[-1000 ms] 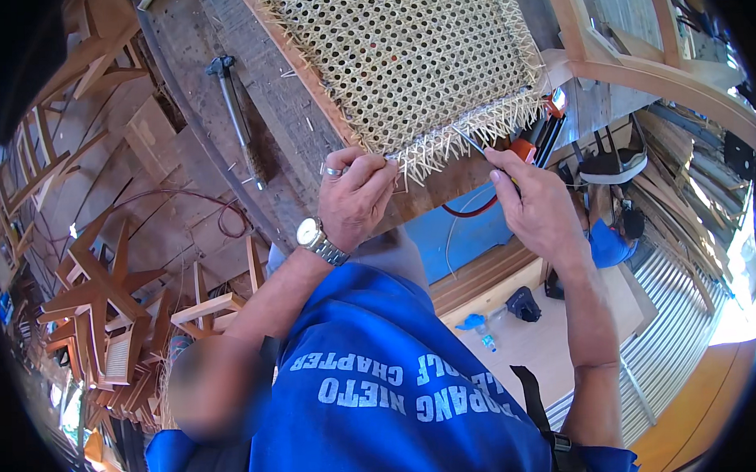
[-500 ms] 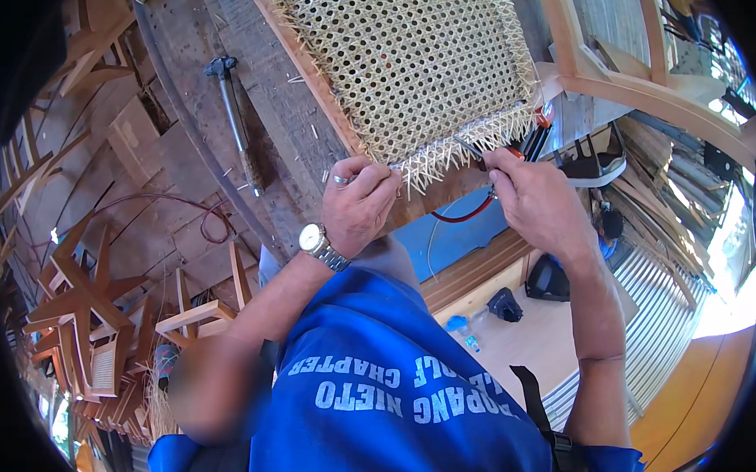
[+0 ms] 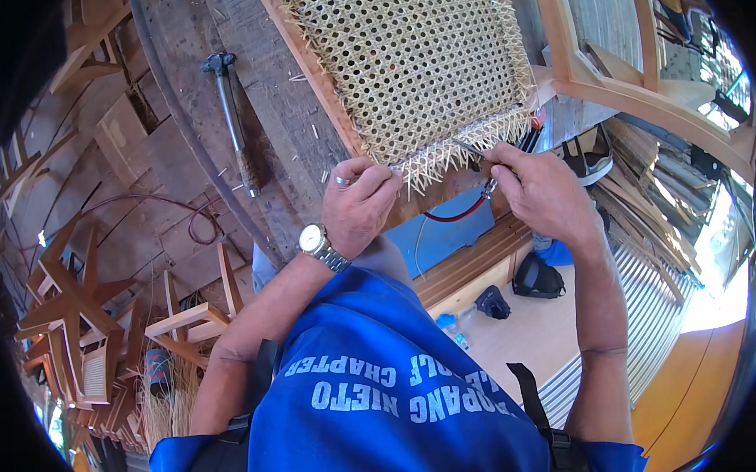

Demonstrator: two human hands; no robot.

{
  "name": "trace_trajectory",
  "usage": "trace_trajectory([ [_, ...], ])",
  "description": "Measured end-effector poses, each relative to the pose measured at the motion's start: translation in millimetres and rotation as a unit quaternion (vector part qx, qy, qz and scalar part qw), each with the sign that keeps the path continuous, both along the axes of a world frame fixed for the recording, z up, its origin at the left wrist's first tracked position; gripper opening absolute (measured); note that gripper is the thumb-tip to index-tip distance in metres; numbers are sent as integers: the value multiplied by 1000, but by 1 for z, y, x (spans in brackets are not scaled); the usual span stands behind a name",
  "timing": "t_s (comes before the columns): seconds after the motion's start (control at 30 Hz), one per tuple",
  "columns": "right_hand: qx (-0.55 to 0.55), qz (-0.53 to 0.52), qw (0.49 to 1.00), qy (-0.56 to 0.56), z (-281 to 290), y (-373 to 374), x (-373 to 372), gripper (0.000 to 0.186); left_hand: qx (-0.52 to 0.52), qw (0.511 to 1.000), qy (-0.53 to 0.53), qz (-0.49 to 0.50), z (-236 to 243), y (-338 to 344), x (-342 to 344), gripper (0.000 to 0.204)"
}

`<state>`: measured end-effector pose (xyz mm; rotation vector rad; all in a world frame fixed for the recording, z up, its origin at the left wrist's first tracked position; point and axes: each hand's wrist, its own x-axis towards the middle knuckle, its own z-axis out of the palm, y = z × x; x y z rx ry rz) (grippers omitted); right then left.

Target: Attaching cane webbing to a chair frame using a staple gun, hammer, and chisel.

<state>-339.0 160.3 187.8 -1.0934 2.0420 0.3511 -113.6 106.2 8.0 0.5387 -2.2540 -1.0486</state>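
A panel of woven cane webbing (image 3: 422,68) covers a wooden chair frame (image 3: 316,80) on the workbench. Its near edge is a fringe of loose strand ends (image 3: 432,166). At the near left corner my left hand (image 3: 362,195) is closed, thumb and fingers pinching the webbing's edge; the exact hold is partly hidden. My right hand (image 3: 543,189) grips a slim, dark-bladed tool (image 3: 468,147), its handle hidden in the fist. The blade points left and rests at the webbing's near border, above the fringe.
A hammer (image 3: 229,116) lies on the bench at left. Beside my right hand hangs a red hose (image 3: 456,217) with a metal coupling (image 3: 489,187). Curved wooden chair parts (image 3: 623,94) stand at right. Wooden frames (image 3: 72,288) crowd the left floor; a black bag (image 3: 538,276) lies below right.
My view has shifted slightly. My right hand has turned a little, covering the orange part that showed beside it. The blade stays at nearly the same spot, and my left hand keeps its pinch.
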Motion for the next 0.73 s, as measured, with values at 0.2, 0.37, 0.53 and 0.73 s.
trace_trajectory([
  [0.2,42,40,998,9,1,-14,-2,24,1,1000,-5,0,0,0,0,31],
  [0.37,101,91,989,62,7,-27,16,23,10,1000,0,3,0,1,0,27],
  [0.53,68,2,997,-44,0,-22,-3,24,25,1000,6,12,-2,5,0,24],
  [0.73,-70,-163,980,-90,-28,47,1,30,1,1000,8,3,-1,2,-2,26],
])
